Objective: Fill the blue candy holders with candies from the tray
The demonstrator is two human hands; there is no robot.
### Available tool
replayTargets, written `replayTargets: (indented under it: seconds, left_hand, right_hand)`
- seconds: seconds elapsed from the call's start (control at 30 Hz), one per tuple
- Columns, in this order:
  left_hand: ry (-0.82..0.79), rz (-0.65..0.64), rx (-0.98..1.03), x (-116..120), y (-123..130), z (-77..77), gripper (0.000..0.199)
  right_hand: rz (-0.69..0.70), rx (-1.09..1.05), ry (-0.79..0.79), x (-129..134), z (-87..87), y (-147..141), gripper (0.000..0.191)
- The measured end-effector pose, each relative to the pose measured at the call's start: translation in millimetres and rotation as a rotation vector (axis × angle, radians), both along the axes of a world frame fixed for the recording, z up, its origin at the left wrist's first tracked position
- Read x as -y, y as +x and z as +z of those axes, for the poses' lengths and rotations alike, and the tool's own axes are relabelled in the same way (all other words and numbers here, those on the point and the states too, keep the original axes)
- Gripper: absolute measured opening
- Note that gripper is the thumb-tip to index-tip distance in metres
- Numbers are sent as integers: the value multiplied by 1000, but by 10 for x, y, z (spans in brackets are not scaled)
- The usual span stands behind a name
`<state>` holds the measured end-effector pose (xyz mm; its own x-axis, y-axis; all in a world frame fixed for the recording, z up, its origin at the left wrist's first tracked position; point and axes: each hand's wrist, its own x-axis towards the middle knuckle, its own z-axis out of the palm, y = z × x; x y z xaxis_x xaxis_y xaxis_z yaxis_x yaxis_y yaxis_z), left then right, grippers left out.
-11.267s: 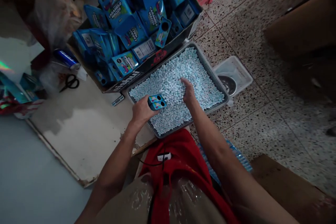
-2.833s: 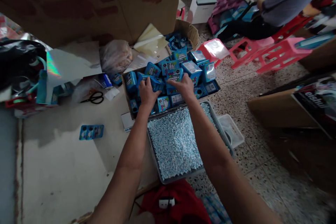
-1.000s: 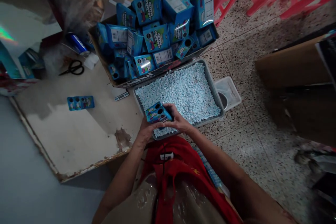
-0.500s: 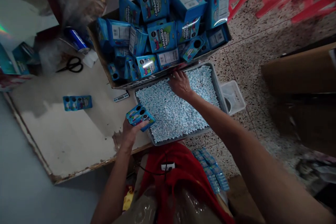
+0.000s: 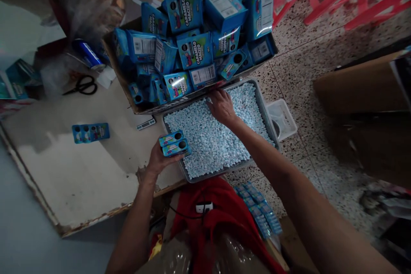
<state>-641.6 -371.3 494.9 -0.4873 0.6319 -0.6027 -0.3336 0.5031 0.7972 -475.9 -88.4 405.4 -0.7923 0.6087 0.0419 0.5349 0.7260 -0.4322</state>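
My left hand (image 5: pixel 156 157) is closed around small blue candy boxes (image 5: pixel 175 143) with round dark holes in their faces. They are held side by side over the near left corner of a grey tray (image 5: pixel 265 113). Light blue and white small candies (image 5: pixel 212 141) fill this tray. My right hand (image 5: pixel 222 108) reaches to the tray's far side, its curled fingers down at the candies by the carton's edge. Its fingertips are partly hidden, and I cannot make out what they hold. A similar blue box piece (image 5: pixel 90 132) lies on the table to the left.
An open carton (image 5: pixel 120 70) heaped with blue candy boxes stands just beyond the tray. Black scissors (image 5: pixel 84 85), a blue can (image 5: pixel 88 53) and a small digital device (image 5: pixel 146 123) lie on the table (image 5: pixel 80 175). At the tray's right is a clear plastic container (image 5: pixel 284 120).
My left hand has turned the boxes to lie more level, with their printed faces up. The right hand stays at the tray's far side. The view has shifted slightly.
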Motion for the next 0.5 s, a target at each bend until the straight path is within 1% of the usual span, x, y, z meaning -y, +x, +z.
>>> replayTargets:
  seconds: [0.1, 0.2, 0.4, 0.5]
  left_hand:
    - [50, -94, 56, -28, -75, -38, 86]
    - [78, -174, 150, -128, -75, -125, 96]
    - [114, -181, 262, -454, 136, -355, 103]
    - [112, -193, 277, -564, 273, -421, 106]
  right_hand:
    - [109, -54, -110, -83, -143, -5, 41]
    - [141, -116, -209, -95, -241, 85, 42]
    - [46, -157, -419, 2, -319, 323, 50]
    - [-71, -210, -590, 79, -343, 383, 54]
